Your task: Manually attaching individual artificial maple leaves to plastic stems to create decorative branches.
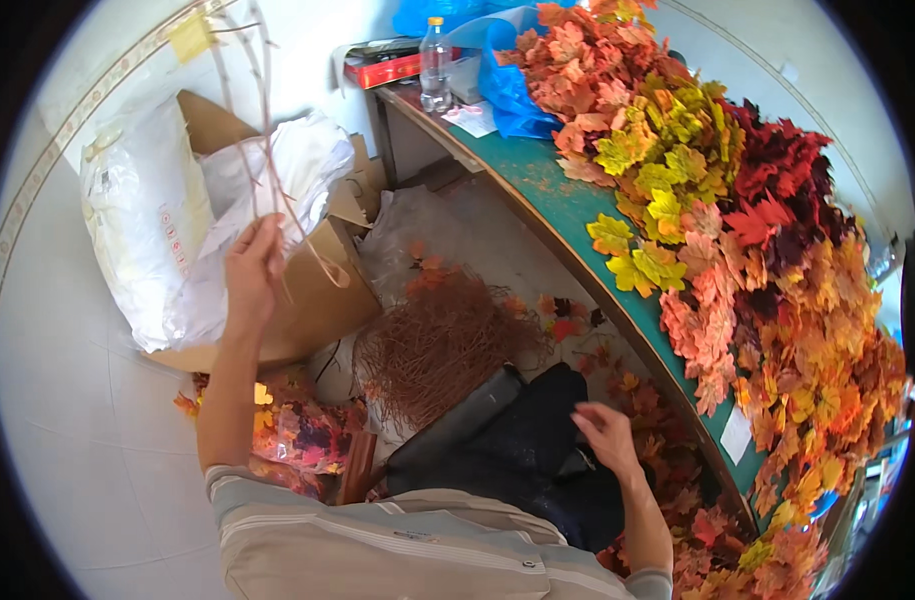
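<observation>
Left hand (254, 268) clamped on bare twigs (262, 120), raised left of worktop (537, 190); right hand (605, 432) loose, empty. Leaves (737, 230) heaped there, unattached; twig pile (439, 340) below.

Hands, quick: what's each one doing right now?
Left hand: closed on a bare twig, raised up.
Right hand: open, holding nothing, over the lap.

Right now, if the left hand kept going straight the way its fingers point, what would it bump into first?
Probably the white plastic bag in the cardboard box. The left hand, holding bare twig stems, points up toward it, though depth is unclear.
</observation>
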